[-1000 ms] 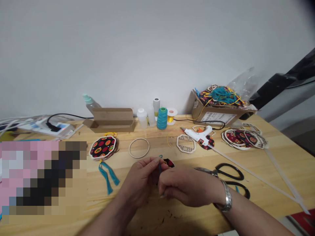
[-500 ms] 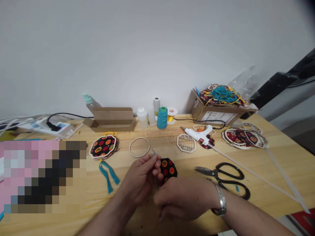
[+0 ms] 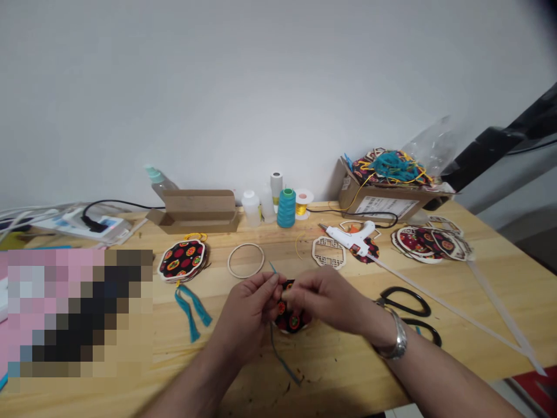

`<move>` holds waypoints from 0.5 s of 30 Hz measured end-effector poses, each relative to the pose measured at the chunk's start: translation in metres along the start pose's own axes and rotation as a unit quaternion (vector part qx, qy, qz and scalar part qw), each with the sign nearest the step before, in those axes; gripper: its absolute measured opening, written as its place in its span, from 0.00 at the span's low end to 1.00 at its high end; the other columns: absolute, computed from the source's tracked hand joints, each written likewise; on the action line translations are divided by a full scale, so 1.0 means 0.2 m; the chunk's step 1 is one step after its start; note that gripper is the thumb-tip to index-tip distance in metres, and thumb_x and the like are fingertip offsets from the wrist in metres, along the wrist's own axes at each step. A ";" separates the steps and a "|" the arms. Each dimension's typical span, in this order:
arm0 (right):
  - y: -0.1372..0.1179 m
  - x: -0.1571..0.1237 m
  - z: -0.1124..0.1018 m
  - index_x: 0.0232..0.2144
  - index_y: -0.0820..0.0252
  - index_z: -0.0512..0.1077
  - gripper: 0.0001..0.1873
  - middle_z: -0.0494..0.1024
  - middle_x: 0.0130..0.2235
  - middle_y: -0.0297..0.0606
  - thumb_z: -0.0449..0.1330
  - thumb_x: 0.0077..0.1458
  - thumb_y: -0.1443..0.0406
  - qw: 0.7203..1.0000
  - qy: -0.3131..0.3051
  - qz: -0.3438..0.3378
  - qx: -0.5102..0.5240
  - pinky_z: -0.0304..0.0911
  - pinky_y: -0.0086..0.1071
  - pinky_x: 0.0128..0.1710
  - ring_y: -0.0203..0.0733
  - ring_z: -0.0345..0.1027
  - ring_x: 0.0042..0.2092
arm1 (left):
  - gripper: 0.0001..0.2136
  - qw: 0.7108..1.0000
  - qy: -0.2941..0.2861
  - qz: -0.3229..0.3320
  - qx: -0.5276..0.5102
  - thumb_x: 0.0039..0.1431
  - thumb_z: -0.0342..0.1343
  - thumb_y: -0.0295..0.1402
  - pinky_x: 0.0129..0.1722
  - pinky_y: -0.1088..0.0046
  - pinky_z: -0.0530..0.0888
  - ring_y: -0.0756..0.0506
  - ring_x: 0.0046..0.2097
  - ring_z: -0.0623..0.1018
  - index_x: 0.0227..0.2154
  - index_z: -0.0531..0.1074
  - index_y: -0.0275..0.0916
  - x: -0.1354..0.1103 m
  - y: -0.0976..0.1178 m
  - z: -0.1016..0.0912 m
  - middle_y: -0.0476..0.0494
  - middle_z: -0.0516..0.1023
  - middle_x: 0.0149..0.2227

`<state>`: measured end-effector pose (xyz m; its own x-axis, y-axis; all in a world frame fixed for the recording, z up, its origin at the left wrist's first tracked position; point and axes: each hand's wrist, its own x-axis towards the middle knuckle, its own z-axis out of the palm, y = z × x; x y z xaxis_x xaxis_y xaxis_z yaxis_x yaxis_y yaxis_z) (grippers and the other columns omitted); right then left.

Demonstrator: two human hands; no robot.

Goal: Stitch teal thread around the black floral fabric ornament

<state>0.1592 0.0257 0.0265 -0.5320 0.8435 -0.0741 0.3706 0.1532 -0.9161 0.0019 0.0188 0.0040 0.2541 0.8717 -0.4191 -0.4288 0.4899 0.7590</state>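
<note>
My left hand [image 3: 250, 310] is closed in a pinch on a teal thread [image 3: 282, 361]. One short end sticks up above the fingertips, and a longer tail hangs down towards me. My right hand [image 3: 335, 299], with a silver bracelet [image 3: 398, 337] on the wrist, has its fingertips pinched together close beside the left ones; what they hold is hidden. Under both hands is a round black fabric piece [image 3: 293, 321] with red and orange flowers, partly covered. Large black-handled scissors [image 3: 409, 296] lie to the right, their blades hidden behind my right hand.
Around the hands lie a wooden ring [image 3: 229, 261], a lattice frame [image 3: 329, 264], a white glue gun [image 3: 352, 241] and a floral ornament [image 3: 183, 260] with teal tassels [image 3: 189, 316]. Behind stand a teal thread cone [image 3: 286, 210], bottles [image 3: 251, 209] and a filled carton [image 3: 383, 206].
My right hand has moved up from below the floral piece to beside my left fingertips. The thread's hanging tail is now visible, and the scissor blades are now covered. My left hand stays nearly still.
</note>
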 end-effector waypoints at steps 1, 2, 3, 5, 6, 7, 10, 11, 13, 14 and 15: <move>0.02 0.02 -0.01 0.19 0.64 0.70 0.19 0.65 0.18 0.30 0.52 0.54 0.58 0.998 0.058 0.031 0.015 0.49 0.22 0.19 0.28 0.55 0.21 | 0.06 1.000 0.000 0.006 0.012 0.49 0.58 0.31 0.17 0.84 0.52 0.59 0.18 0.57 0.24 0.72 0.33 0.00 0.00 0.00 0.53 0.63 0.18; 0.03 0.03 -0.01 0.18 0.64 0.69 0.18 0.63 0.17 0.29 0.53 0.53 0.58 0.993 0.096 0.058 0.030 0.47 0.22 0.18 0.28 0.53 0.20 | 0.06 1.000 0.001 0.012 0.027 0.49 0.58 0.31 0.17 0.83 0.51 0.59 0.18 0.56 0.24 0.71 0.33 0.00 0.00 0.00 0.54 0.63 0.18; 0.04 0.05 -0.01 0.18 0.64 0.69 0.17 0.62 0.16 0.29 0.54 0.52 0.58 0.989 0.111 0.081 0.051 0.46 0.22 0.17 0.27 0.52 0.19 | 0.06 0.999 0.001 0.016 0.043 0.49 0.58 0.32 0.17 0.83 0.51 0.59 0.18 0.55 0.23 0.71 0.33 0.00 0.00 0.00 0.54 0.62 0.18; 0.06 0.06 0.00 0.20 0.63 0.71 0.15 0.63 0.17 0.28 0.55 0.50 0.59 0.984 0.080 0.118 0.112 0.44 0.22 0.15 0.26 0.49 0.17 | 0.08 0.997 -0.004 0.019 0.075 0.50 0.57 0.33 0.17 0.83 0.52 0.58 0.18 0.55 0.22 0.70 0.33 0.00 -0.01 0.01 0.55 0.62 0.18; 0.06 0.07 0.01 0.22 0.63 0.72 0.14 0.65 0.17 0.29 0.55 0.50 0.59 0.979 0.057 0.132 0.147 0.44 0.22 0.15 0.26 0.49 0.17 | 0.09 0.996 -0.007 0.018 0.091 0.50 0.57 0.34 0.17 0.82 0.52 0.58 0.18 0.55 0.21 0.69 0.34 0.00 -0.02 0.00 0.55 0.61 0.18; 0.06 0.07 0.02 0.23 0.62 0.72 0.13 0.67 0.18 0.29 0.55 0.50 0.59 0.973 0.039 0.142 0.180 0.44 0.22 0.14 0.26 0.50 0.16 | 0.09 0.994 -0.011 0.017 0.106 0.50 0.56 0.35 0.18 0.82 0.53 0.58 0.18 0.56 0.21 0.69 0.34 0.00 -0.02 0.00 0.55 0.61 0.17; 0.06 0.07 0.05 0.23 0.62 0.71 0.11 0.69 0.20 0.30 0.56 0.49 0.61 0.957 0.024 0.147 0.247 0.44 0.21 0.14 0.26 0.54 0.17 | 0.10 0.989 -0.017 0.018 0.147 0.51 0.55 0.36 0.18 0.80 0.53 0.57 0.18 0.56 0.21 0.68 0.35 0.00 -0.04 0.00 0.56 0.60 0.16; 0.06 0.07 0.06 0.23 0.63 0.71 0.10 0.70 0.20 0.31 0.56 0.48 0.61 0.954 0.028 0.145 0.261 0.44 0.21 0.14 0.26 0.55 0.17 | 0.11 0.987 -0.019 0.019 0.158 0.52 0.54 0.36 0.18 0.80 0.54 0.56 0.18 0.56 0.21 0.67 0.35 0.00 -0.04 -0.01 0.56 0.60 0.16; 0.06 0.07 0.06 0.24 0.63 0.71 0.09 0.71 0.20 0.30 0.57 0.48 0.62 0.949 0.036 0.142 0.280 0.43 0.20 0.13 0.26 0.56 0.16 | 0.11 0.984 -0.022 0.020 0.173 0.53 0.53 0.36 0.19 0.79 0.54 0.56 0.18 0.56 0.19 0.66 0.35 0.00 -0.04 0.00 0.55 0.60 0.16; 0.06 0.07 0.07 0.25 0.62 0.71 0.08 0.71 0.19 0.30 0.58 0.47 0.62 0.946 0.043 0.143 0.289 0.43 0.20 0.13 0.26 0.56 0.16 | 0.12 0.984 -0.022 0.019 0.178 0.53 0.52 0.36 0.18 0.78 0.54 0.56 0.18 0.56 0.19 0.66 0.35 0.00 -0.04 0.00 0.55 0.60 0.15; 0.06 0.07 0.07 0.25 0.62 0.71 0.08 0.71 0.19 0.30 0.59 0.46 0.62 0.941 0.050 0.146 0.300 0.42 0.20 0.13 0.26 0.56 0.16 | 0.12 0.983 -0.022 0.017 0.181 0.53 0.52 0.36 0.18 0.78 0.54 0.56 0.18 0.56 0.18 0.65 0.36 0.00 -0.04 0.00 0.56 0.59 0.15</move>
<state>0.1453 0.0330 0.0083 -0.3883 0.8532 -0.3482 -0.0231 -0.3868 -0.9219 0.0052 0.0146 -0.0024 0.2853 0.8826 -0.3737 -0.1025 0.4158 0.9037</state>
